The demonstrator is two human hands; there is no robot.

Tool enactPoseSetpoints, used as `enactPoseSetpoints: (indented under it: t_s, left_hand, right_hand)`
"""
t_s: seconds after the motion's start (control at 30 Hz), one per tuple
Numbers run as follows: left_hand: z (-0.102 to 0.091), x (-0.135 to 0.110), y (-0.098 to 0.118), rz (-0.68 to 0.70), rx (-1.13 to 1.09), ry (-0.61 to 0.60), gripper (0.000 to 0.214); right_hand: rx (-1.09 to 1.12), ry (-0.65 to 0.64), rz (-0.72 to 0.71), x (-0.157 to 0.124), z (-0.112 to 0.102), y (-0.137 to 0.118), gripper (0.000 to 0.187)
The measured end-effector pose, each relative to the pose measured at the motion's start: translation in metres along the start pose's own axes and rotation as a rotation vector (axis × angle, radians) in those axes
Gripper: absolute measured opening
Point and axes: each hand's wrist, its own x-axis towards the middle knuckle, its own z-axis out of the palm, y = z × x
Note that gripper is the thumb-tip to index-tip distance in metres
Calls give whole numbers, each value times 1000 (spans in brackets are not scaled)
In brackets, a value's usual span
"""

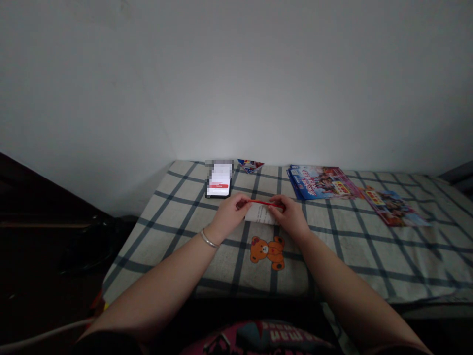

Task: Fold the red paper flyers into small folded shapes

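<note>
A small sheet of paper (258,214), white with printed lines on the side toward me and red along its top edge, is held up between my two hands. My left hand (232,213) pinches its left end, a silver bangle on that wrist. At the right end, the thumb and fingers of my right hand (291,217) are closed on the same paper. The top edge looks folded over, though how far I cannot tell. Just below the paper, an orange teddy bear print (268,252) shows on the checked cloth (177,236).
A phone (220,179) with a lit screen lies beyond my left hand. To its right is a folded paper triangle (251,165). A stack of colourful leaflets (321,181) and a separate leaflet (395,207) lie right. A wall (236,84) rises behind the table.
</note>
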Motion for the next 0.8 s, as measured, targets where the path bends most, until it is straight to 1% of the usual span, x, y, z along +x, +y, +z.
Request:
enactPoseSetpoints:
  t_s: [0.13, 0.23, 0.47, 0.53, 0.67, 0.8]
  left_hand:
    - [0, -1, -1, -8, -45, -39, 15]
    - [0, -1, -2, 8, -39, -47, 21]
    - [1, -2, -1, 35, -22, -33, 18]
    - [1, -3, -1, 48, -11, -25, 17]
    - [1, -3, -1, 62, 26, -12, 18]
    - [2, -3, 0, 58, 38, -8, 14]
  right_hand:
    - [30, -18, 48, -2, 1, -3, 15]
    - [41, -9, 45, -2, 1, -4, 15]
    - [37, -6, 21, -4, -1, -5, 19]
    - [15, -27, -5, -6, -2, -7, 16]
    - [-48, -88, -54, -8, -2, -9, 24]
    - [-6, -76, -18, -6, 2, -6, 17]
